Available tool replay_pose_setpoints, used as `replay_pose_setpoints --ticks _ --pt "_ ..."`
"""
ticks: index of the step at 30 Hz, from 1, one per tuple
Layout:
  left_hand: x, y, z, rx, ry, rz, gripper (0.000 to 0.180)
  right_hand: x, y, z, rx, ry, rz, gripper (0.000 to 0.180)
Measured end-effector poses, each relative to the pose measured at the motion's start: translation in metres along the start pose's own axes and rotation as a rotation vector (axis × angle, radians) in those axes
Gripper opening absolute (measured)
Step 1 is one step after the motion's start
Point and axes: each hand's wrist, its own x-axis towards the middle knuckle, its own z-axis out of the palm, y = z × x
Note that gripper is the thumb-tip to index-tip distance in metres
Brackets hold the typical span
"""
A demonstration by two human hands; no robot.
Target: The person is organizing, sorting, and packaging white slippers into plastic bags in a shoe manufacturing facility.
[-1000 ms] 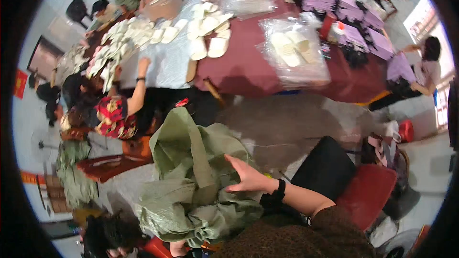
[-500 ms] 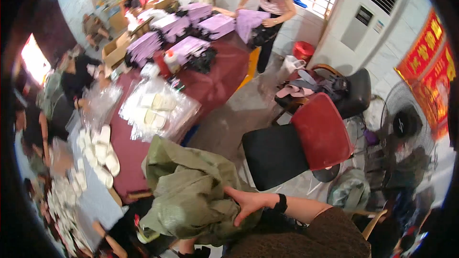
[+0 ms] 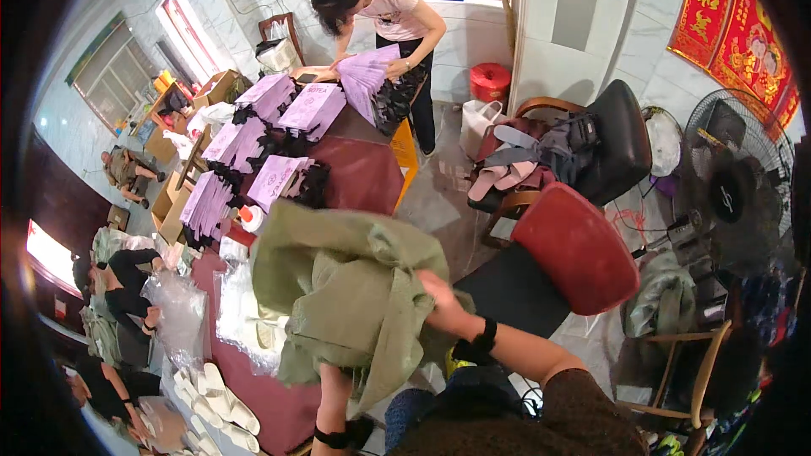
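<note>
I hold a large olive-green woven sack (image 3: 346,295), bunched and folded, in front of my chest. My right hand (image 3: 441,302) grips its right edge, fingers closed on the fabric; a black band sits on that wrist. My left forearm (image 3: 332,401), also with a black band, rises from below and disappears under the sack, so that hand is hidden. The sack hangs over the near corner of a dark red table (image 3: 363,173).
Stacks of flat purple packages (image 3: 279,118) cover the table; a person in a pale shirt (image 3: 384,13) handles some at its far end. White slippers (image 3: 215,401) and clear plastic bags (image 3: 182,317) lie lower left. A red-seated chair (image 3: 574,245), a black armchair (image 3: 608,139) and a fan (image 3: 731,177) stand right.
My head has swung further right, bringing the purple packages and chairs into view. The sack stays in front of me with my right hand still on its edge.
</note>
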Motion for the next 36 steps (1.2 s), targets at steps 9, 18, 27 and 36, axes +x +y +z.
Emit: replay_pose_setpoints --ticks 9,18,27,36 --pt "0.142 -0.009 0.003 1.064 -0.242 0.434 0.078 0.063 0.131 -0.055 -0.508 0.169 0.207 0.061" --pt "0.217 -0.026 -0.006 0.842 -0.339 0.102 0.073 0.065 0.3 0.01 -0.167 0.149 1.545 0.085" --pt "0.251 -0.017 -0.036 0.786 -0.237 0.133 0.075 0.127 0.32 0.102 -0.114 0.236 1.389 0.088" --pt "0.215 -0.01 -0.011 1.0 -0.423 0.269 0.067 0.031 0.349 0.083 0.298 0.02 1.76 0.055"
